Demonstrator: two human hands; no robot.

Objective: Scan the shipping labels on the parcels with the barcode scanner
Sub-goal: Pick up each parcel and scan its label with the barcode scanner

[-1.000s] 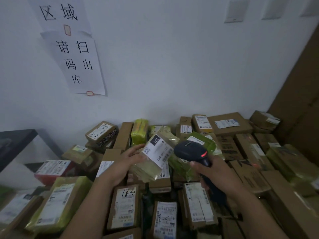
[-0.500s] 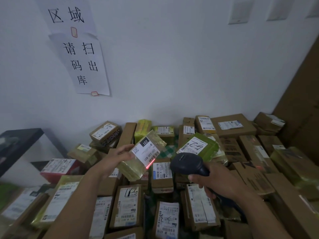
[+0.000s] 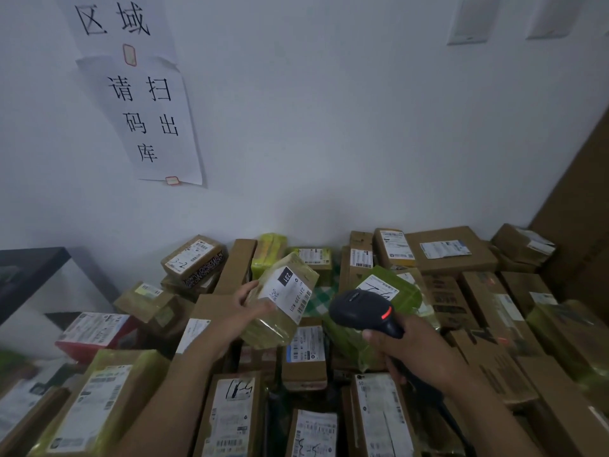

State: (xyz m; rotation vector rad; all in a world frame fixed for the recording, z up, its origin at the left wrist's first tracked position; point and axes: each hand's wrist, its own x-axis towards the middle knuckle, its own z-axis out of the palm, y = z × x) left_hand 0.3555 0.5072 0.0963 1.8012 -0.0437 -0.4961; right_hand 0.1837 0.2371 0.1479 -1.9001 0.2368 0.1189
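Observation:
My left hand (image 3: 244, 308) grips a small parcel wrapped in yellowish tape (image 3: 273, 321), lifted above the pile, its white shipping label (image 3: 289, 293) marked 231 tilted toward me. My right hand (image 3: 412, 346) grips the handle of a black barcode scanner (image 3: 361, 308); a red light glows on its side. The scanner head sits just right of the held parcel and a little lower, pointing away from me. No red beam shows on the label.
Many labelled cardboard and green-wrapped parcels (image 3: 306, 351) cover the surface below, packed edge to edge against the white wall. A paper sign (image 3: 148, 120) hangs on the wall at upper left. A dark table (image 3: 29, 268) stands at left, tall cardboard (image 3: 580, 206) at right.
The held parcel has shifted right, closer to the scanner, and the red beam spot seen on its label half a second ago is gone. The scanner has tipped so its side light shows.

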